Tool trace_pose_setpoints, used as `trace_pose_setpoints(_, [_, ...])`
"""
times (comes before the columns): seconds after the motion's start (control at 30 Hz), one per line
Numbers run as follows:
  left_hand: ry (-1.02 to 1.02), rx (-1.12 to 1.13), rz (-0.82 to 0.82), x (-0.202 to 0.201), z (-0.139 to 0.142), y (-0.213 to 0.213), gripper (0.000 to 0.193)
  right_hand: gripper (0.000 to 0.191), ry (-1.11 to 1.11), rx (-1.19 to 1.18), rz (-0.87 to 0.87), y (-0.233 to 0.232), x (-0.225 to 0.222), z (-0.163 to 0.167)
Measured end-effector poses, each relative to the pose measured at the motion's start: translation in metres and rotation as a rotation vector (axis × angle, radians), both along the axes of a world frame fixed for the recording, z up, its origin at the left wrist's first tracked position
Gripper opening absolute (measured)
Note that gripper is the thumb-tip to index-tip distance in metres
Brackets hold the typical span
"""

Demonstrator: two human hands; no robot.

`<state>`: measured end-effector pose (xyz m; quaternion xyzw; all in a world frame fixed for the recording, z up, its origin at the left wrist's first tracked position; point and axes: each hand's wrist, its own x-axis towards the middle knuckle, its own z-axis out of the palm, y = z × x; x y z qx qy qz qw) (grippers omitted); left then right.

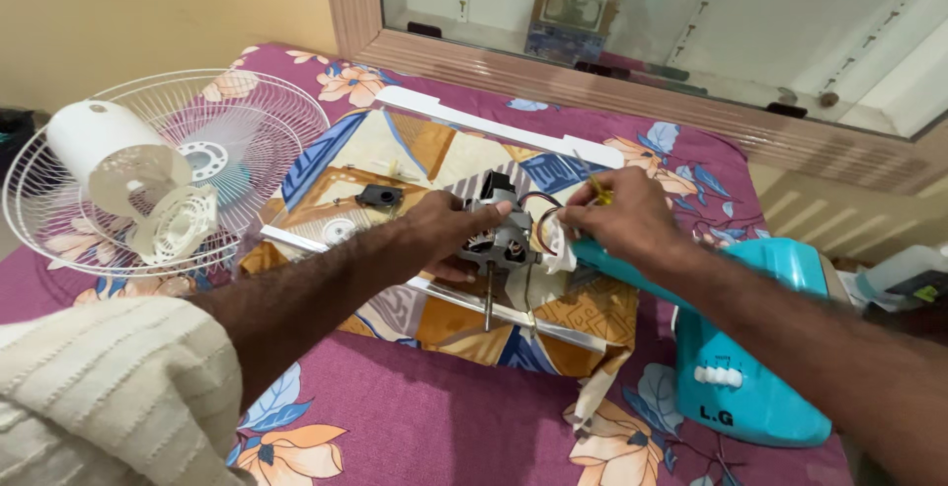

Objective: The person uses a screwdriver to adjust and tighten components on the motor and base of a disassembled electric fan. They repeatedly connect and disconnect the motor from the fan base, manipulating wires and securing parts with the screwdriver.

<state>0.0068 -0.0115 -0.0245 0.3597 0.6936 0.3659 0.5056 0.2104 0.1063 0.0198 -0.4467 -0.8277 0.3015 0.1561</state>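
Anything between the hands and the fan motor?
Nothing visible. The left hand already grips the fan motor, and the right hand is at its wires, holding a yellow-handled tool.

A dark printed marking [716,414] sat low on the front of the turquoise plastic fan base [760,387], at the right. Further right, at the frame's edge, a small yellow-green label [926,292] lay on a dark object beside a whitish plastic container [894,271]
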Motion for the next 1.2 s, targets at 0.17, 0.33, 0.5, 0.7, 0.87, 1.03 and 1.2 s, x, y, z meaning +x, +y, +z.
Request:
trace_pose_setpoints(0.17, [0.01,-0.04,0.013,0.0,0.001,0.002,0.073,0.013,-0.08,0.039,-0.019,-0.008,-0.012,-0.005])
trace_pose_setpoints(0.33, [0.033,-0.055,0.046,0.002,0.003,0.0,0.074,0.022,-0.176,0.147,0.037,0.003,-0.018,-0.006])
trace_pose_setpoints(0.5, [-0.002,0.03,0.017,0.003,0.001,-0.004,0.072,0.025,-0.341,0.31,0.192,0.019,-0.026,-0.003])
trace_pose_setpoints(0.7, [-0.058,0.092,0.013,0.001,-0.003,-0.01,0.074,0.037,-0.445,0.367,0.229,0.037,-0.034,-0.002])
trace_pose_setpoints(0.87, [-0.082,0.059,0.003,-0.002,-0.001,-0.006,0.077,0.038,-0.494,0.102,0.259,0.049,-0.037,-0.009])
trace_pose_setpoints(1.03, [-0.091,-0.077,-0.014,-0.002,0.01,0.002,0.076,0.04,-0.378,-0.183,0.254,0.06,-0.018,0.007])
trace_pose_setpoints(1.2, [0.135,-0.163,-0.116,-0.01,0.026,0.002,0.086,0.039,-0.068,0.153,0.04,0.044,0.008,0.017])
